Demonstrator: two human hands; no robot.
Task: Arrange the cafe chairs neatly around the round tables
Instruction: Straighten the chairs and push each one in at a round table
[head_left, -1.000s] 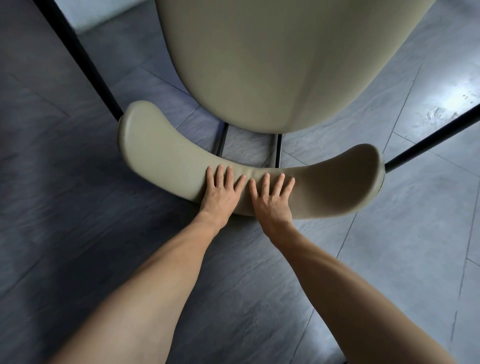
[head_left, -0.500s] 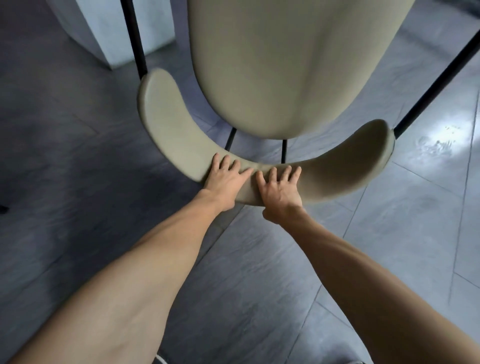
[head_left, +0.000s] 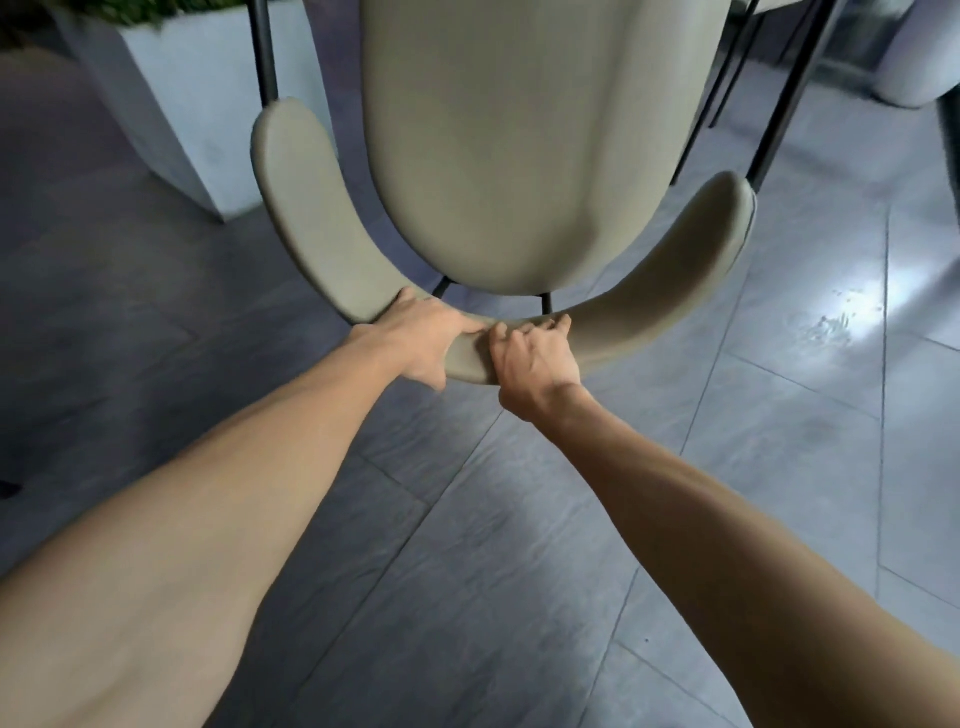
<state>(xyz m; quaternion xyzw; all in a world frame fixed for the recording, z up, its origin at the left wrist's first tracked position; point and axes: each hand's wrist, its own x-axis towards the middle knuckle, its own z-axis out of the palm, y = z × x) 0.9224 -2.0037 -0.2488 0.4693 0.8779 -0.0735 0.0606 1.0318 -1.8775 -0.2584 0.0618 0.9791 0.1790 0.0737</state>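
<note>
Half a second ago both hands lay flat, fingers spread, on the top of the chair's curved backrest (head_left: 332, 249); now they are curled round it, so a resting touch has become a real grip. More of the room shows at the far edge as well: a pale planter box (head_left: 171, 104) far left with a strip of greenery above it, and dark legs (head_left: 779, 104) far right, which suggests the chair has been swung or pushed on across the grey tiled floor (head_left: 467, 545), probably toward a table that cannot be seen here. The left hand (head_left: 423, 338) wraps the near middle of the backrest, fingers folded over the top edge and thumb underneath. The right hand (head_left: 535, 358) sits just beside it, almost touching, knuckles bent and fingertips hooked over the far side of the band. The seat (head_left: 509, 156) fills the far middle, directly beyond the hands. With both hands closed on it, the chair looks ready to be steered into place
</note>
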